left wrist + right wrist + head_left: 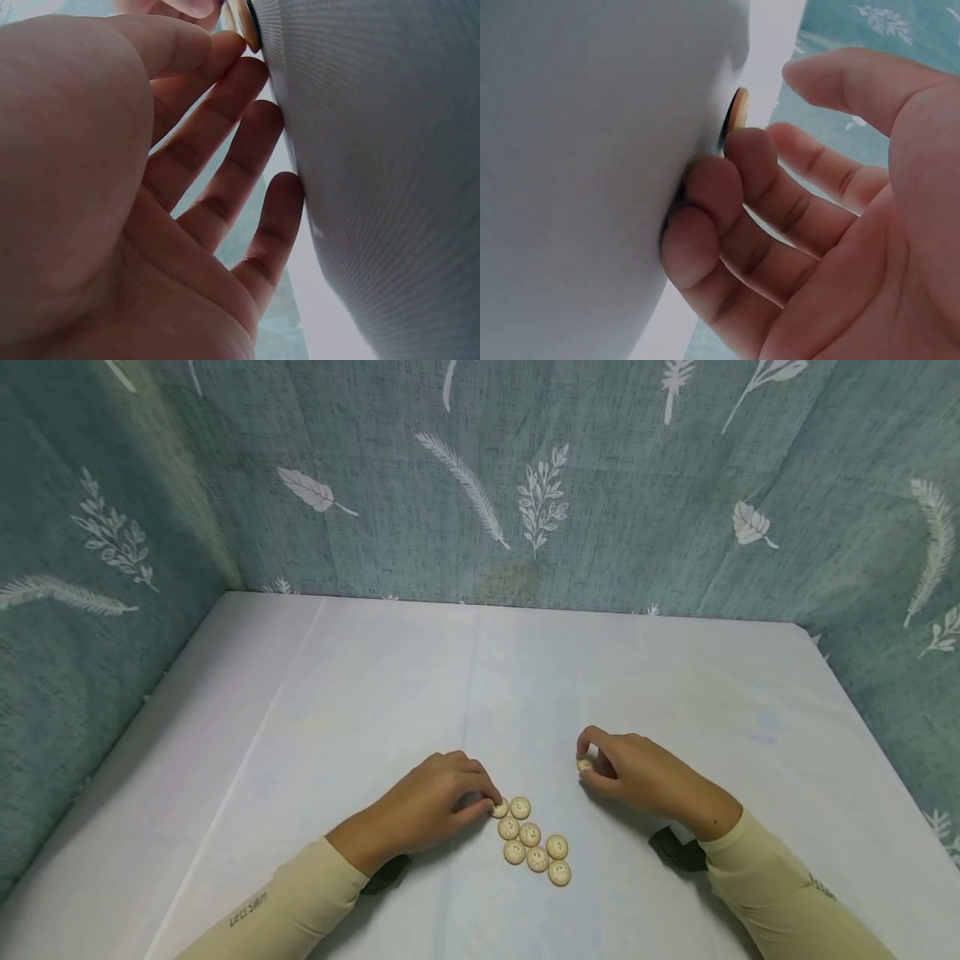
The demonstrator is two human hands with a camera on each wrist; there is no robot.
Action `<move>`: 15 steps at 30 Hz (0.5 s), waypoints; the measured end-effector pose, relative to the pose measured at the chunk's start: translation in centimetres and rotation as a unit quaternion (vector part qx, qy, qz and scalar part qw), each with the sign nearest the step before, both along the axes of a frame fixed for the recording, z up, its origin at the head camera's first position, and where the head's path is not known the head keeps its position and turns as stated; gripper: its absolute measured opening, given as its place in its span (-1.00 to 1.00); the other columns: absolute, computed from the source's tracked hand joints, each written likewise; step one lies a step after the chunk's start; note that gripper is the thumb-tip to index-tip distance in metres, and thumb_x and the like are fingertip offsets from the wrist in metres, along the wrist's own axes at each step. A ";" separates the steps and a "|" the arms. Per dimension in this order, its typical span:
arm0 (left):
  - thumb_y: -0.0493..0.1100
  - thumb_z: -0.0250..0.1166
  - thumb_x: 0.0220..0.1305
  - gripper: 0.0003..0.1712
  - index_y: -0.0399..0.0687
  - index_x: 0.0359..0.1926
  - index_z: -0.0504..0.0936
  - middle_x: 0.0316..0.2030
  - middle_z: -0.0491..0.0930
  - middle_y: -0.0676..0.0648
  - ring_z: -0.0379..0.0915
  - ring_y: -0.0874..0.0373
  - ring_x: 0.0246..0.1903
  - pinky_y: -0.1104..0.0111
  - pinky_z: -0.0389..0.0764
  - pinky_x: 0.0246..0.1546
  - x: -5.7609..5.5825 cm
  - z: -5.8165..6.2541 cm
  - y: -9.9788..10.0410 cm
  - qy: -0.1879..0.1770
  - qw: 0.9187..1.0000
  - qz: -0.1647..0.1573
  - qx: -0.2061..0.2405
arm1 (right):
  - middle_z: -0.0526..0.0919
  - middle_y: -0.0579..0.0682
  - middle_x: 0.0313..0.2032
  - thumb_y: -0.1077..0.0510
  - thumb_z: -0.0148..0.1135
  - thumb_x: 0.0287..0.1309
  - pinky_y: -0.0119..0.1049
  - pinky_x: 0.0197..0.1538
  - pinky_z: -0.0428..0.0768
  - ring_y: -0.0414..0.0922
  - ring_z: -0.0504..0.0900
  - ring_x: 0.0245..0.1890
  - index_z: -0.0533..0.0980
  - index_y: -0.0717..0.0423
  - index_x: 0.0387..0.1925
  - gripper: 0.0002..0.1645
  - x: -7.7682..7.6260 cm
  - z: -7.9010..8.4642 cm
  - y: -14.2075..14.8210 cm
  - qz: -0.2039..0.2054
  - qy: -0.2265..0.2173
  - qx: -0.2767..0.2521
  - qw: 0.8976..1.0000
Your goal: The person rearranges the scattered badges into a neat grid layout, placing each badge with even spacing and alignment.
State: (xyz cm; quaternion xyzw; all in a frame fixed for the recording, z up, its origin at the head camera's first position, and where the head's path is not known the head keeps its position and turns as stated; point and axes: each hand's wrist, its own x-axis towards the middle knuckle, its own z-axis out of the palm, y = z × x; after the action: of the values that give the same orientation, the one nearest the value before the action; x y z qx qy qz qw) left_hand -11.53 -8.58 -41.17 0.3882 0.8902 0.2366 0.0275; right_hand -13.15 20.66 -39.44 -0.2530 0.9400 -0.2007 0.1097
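Observation:
My left hand (442,802) reaches in from the left, its thumb and index fingertips right at the rim of a pale round button-like disc (500,810). In the left wrist view that disc (246,26) shows edge-on beside the index fingertip, and the other fingers are fairly straight against the cloth. Over on the right, my right hand (645,777) arches round a single disc (584,765). This disc (739,109) lies flat on the cloth in the right wrist view, just beyond the middle fingertip, with the thumb raised apart from it.
Several similar discs (530,835) lie in slanting rows between the hands, showing small dark marks at their centres. A white cloth (337,693) covers the table. Green leaf-patterned fabric (397,485) hangs behind it and at both sides.

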 end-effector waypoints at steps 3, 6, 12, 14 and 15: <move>-0.03 0.19 0.24 -0.86 0.28 -0.26 0.67 -0.27 0.56 0.33 0.41 0.40 -0.16 0.35 0.45 -0.03 0.0 0.0 0.0 0.005 1.000 0.000 0.001 | 0.40 -0.28 -0.66 0.08 0.19 0.14 -0.48 -0.53 0.37 -0.38 0.31 -0.66 0.38 -0.08 -0.19 -0.78 0.2 0.1 -0.2 0.006 -0.003 -0.001 1.000; -0.03 0.19 0.23 -0.87 0.28 -0.26 0.67 -0.27 0.56 0.34 0.41 0.40 -0.16 0.35 0.45 -0.03 -0.1 0.1 0.0 0.008 1.000 0.001 0.002 | 0.40 -0.29 -0.64 0.06 0.20 0.14 -0.48 -0.51 0.37 -0.37 0.32 -0.64 0.39 -0.09 -0.19 -0.79 0.3 0.3 -0.5 0.009 0.000 0.008 1.000; -0.04 0.20 0.23 -0.87 0.27 -0.26 0.67 -0.28 0.57 0.33 0.42 0.40 -0.17 0.36 0.46 -0.04 0.1 0.0 0.0 0.000 1.000 -0.002 0.003 | 0.39 -0.30 -0.62 0.03 0.20 0.14 -0.49 -0.48 0.36 -0.37 0.32 -0.62 0.44 -0.07 -0.18 -0.79 0.8 0.7 -1.0 0.024 0.007 0.021 0.999; -0.04 0.20 0.23 -0.87 0.27 -0.26 0.67 -0.28 0.56 0.33 0.42 0.40 -0.17 0.36 0.46 -0.05 0.1 0.1 0.1 0.003 1.000 -0.002 0.004 | 0.38 -0.31 -0.63 0.03 0.20 0.13 -0.49 -0.48 0.35 -0.38 0.31 -0.62 0.46 -0.07 -0.18 -0.79 0.9 0.8 -1.1 0.025 0.016 0.024 0.999; -0.05 0.20 0.23 -0.87 0.26 -0.26 0.67 -0.28 0.56 0.33 0.42 0.40 -0.17 0.36 0.46 -0.05 0.0 0.1 0.0 0.005 1.000 -0.002 0.004 | 0.38 -0.31 -0.63 0.03 0.21 0.13 -0.49 -0.48 0.35 -0.38 0.31 -0.62 0.46 -0.07 -0.18 -0.79 0.9 0.9 -1.1 0.026 0.021 0.025 0.999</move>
State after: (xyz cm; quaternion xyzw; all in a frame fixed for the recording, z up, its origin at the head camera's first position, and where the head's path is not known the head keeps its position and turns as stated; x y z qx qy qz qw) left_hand -11.50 -8.54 -41.11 0.3916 0.8885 0.2381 0.0224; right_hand -12.20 19.51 -38.55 -0.2789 0.9399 -0.1686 0.1020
